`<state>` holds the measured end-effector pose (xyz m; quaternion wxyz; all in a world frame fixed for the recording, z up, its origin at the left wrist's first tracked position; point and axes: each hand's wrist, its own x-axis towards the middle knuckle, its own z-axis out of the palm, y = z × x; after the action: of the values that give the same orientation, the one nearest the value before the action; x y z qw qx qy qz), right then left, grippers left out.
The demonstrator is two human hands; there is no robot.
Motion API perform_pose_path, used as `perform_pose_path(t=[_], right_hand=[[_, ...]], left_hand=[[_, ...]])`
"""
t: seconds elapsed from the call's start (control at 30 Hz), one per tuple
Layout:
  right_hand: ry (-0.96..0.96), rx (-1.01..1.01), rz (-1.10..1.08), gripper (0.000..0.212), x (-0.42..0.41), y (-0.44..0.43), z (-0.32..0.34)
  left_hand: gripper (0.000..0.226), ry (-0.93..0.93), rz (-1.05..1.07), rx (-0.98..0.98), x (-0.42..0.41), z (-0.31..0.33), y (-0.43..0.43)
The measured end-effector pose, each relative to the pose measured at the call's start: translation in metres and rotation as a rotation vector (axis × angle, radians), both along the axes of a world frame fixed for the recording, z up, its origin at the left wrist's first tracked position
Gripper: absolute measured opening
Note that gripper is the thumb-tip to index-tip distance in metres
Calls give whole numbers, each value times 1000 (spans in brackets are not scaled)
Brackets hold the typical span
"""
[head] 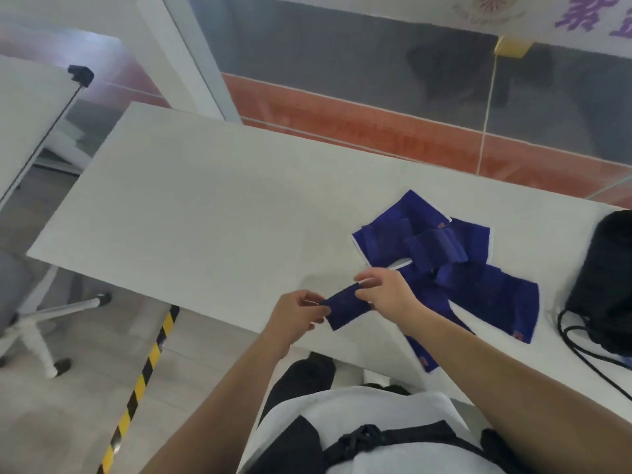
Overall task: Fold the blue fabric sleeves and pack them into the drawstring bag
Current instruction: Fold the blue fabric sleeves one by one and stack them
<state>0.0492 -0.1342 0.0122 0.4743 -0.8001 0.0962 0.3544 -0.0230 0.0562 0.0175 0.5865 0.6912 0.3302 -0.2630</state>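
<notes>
A small blue fabric sleeve (343, 307) hangs just above the near edge of the white table (205, 213), pinched at both ends. My left hand (297, 311) grips its left end and my right hand (386, 290) grips its upper right end. To the right of my hands a loose pile of several blue sleeves (444, 254) lies on the table, some with white trim and small red marks. The black drawstring bag (605, 285) sits at the table's far right edge, with its black cords (578, 350) trailing toward me.
A white chair base with castors (37, 333) stands on the floor to the left. Yellow-and-black hazard tape (143, 374) runs along the floor by the table. A glass wall with an orange band (376, 128) runs behind the table.
</notes>
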Motion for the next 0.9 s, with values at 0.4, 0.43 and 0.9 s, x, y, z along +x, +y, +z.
perform_pose_path(t=[0.4,0.43,0.9], right_hand=[[-251,-139,505,27,22,137,-45],[-275,-159,527,25,22,139,-48],[-340,-150,317,37,17,77,-24]], left_hand=[[16,10,199,421,-36,-44,43],[16,8,192,446,-37,-46,43],[37,-157,54,505,5,-21,54]])
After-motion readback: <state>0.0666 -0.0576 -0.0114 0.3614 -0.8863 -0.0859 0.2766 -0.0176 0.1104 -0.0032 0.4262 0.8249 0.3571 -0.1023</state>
